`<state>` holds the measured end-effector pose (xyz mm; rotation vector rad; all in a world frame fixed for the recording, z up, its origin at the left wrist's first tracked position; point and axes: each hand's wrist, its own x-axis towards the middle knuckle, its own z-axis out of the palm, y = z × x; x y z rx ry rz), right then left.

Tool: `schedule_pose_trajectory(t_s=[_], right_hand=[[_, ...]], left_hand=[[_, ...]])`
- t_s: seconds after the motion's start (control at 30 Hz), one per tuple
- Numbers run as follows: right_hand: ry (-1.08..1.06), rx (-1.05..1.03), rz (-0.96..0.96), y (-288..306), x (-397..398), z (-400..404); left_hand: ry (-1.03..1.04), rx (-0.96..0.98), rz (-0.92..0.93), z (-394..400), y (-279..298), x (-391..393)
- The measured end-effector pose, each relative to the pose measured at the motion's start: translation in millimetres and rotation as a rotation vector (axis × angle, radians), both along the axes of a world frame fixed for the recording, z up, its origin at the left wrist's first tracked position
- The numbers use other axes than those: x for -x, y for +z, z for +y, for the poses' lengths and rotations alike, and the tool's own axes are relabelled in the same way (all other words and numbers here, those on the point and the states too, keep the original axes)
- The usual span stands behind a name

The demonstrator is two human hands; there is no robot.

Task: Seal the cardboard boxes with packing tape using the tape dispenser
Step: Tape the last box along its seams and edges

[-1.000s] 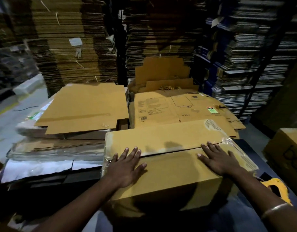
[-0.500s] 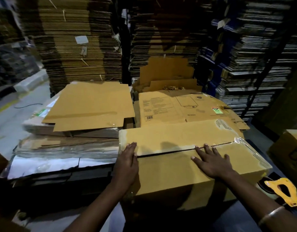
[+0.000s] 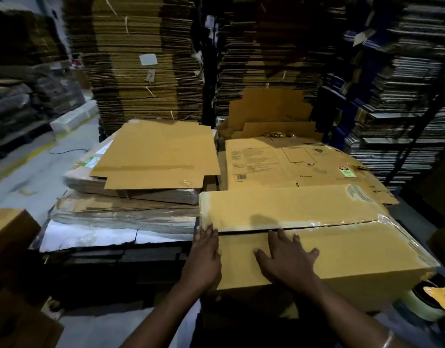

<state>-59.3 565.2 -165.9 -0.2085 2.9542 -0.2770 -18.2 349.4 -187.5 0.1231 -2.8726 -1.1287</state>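
A brown cardboard box [image 3: 342, 249] stands in front of me with its two top flaps folded down and a seam running between them. Clear tape covers its left and right ends. My left hand [image 3: 203, 257] lies flat along the box's left edge, fingers straight, near the seam's left end. My right hand [image 3: 286, 259] presses flat on the near flap, fingers spread, just below the seam. A yellow tape dispenser [image 3: 439, 297] with a tape roll lies to the right of the box, partly cut off by the frame edge.
Flattened cardboard sheets [image 3: 156, 156] lie stacked on pallets behind and left of the box. Printed flat cartons [image 3: 291, 162] sit behind it. Tall stacks of cardboard [image 3: 141, 59] fill the background. Another box [image 3: 13, 237] stands at the lower left.
My left hand has slid from the top flap to the box's left edge. My right hand has moved left along the near flap. The view has shifted left.
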Motion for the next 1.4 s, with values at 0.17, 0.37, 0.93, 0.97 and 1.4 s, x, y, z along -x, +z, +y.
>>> schedule_pose_trajectory(t_s=[0.17,0.37,0.93,0.97,1.4], right_hand=[[-0.056,-0.005,0.039,1.3,-4.5,-7.4],[-0.027,-0.019,0.027,2.5,-23.8,-33.9],[0.348,0.245,0.178,3.3,-47.1,-67.5],[0.399,0.331,0.258,5.7,-44.3,-68.1],[0.378,0.525,0.058,5.5,-20.4,-91.5]], left_hand=[[0.124,-0.266,0.045,-2.6,-6.6,-19.8],[0.273,-0.475,0.119,4.8,-17.6,-70.3],[0.276,-0.038,0.128,1.5,-3.1,-71.0],[0.252,-0.012,0.144,1.7,-4.6,-71.0],[0.259,0.180,0.461,5.8,-16.0,-87.0]])
